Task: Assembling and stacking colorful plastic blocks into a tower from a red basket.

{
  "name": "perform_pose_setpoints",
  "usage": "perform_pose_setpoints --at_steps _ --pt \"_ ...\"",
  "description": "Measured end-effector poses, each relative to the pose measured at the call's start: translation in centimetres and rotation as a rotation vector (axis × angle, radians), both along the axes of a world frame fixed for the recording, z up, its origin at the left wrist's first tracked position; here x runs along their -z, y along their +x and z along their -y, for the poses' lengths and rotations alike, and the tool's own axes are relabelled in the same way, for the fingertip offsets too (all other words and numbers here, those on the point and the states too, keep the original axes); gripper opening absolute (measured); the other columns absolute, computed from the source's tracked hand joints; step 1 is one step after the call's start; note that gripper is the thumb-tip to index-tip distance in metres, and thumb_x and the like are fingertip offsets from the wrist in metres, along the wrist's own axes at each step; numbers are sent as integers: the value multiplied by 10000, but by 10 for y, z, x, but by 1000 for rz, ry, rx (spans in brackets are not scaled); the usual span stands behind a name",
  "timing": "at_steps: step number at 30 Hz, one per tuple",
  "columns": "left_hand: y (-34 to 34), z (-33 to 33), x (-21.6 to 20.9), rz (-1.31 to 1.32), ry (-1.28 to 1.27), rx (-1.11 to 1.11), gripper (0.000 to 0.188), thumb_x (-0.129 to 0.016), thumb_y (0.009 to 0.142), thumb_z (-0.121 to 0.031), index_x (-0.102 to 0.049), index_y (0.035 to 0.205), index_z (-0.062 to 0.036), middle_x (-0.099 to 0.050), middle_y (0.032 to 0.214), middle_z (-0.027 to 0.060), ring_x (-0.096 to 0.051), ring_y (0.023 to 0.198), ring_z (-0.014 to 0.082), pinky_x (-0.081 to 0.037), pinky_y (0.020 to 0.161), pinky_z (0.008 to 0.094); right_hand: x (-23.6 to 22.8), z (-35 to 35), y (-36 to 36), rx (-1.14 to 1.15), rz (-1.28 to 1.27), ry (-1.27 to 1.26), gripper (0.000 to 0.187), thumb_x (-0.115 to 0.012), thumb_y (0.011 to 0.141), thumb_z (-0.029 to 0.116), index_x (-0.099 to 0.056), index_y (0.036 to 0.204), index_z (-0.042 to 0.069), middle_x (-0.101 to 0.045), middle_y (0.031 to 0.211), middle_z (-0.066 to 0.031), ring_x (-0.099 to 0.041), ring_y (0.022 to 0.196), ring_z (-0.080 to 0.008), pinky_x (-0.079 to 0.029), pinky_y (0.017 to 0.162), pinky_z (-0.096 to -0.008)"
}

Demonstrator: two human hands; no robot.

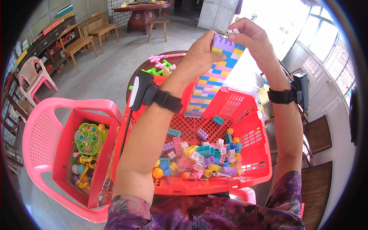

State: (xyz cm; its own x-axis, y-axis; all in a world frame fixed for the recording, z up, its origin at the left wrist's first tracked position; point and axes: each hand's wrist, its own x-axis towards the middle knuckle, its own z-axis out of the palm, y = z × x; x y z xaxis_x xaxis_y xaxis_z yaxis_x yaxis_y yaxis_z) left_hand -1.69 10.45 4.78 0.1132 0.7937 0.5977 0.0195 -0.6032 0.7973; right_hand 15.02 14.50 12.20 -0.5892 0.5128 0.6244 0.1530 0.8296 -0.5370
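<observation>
Your tower (210,90) of mixed-colour bricks is already many layers tall, standing at the far side of the red basket (214,188); what its base rests on can't be told. Your left hand (201,51) grips it near the top, thumb against the near face. Your right hand (253,40) pinches 1 white brick (232,32) at the upper corner; whether it's seated is unclear. The top layer looks only partly covered, and many loose bricks (207,151) remain unused in the basket.

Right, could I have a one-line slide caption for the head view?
Left hand holds a tall brick tower; right hand pinches a white brick at its top; loose bricks fill a red basket.
</observation>
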Motion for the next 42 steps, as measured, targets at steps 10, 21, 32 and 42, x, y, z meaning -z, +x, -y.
perform_pose_setpoints --at_steps 10,21,32,42 --pt "0 1 0 39 5 2 325 -626 799 11 -493 1094 -18 -611 981 72 -601 914 138 -490 786 289 6 0 -9 -95 -180 -99 204 -710 795 153 -615 965 95 -643 833 28 -571 759 -34 -449 683 -184" --pt "-1 2 0 9 15 -10 332 -631 801 1 -496 1103 -6 -609 1008 84 -609 924 152 -498 797 292 -1 2 -10 1 7 -6 188 -700 805 151 -618 962 90 -600 810 32 -559 778 -52 -440 690 -201" --pt "-3 -4 5 38 5 32 381 -634 794 4 -501 1151 -5 -615 1020 81 -615 919 147 -514 787 288 -4 9 -19 37 92 101 277 -716 781 241 -663 971 46 -646 804 -37 -593 756 -99 -468 663 -240" --pt "-2 -11 25 33 -137 126 422 -656 779 -11 -494 1168 1 -613 1063 91 -596 969 156 -482 858 304 -24 7 -17 171 333 378 273 -703 726 251 -676 902 45 -647 816 -102 -625 775 -196 -508 674 -296"
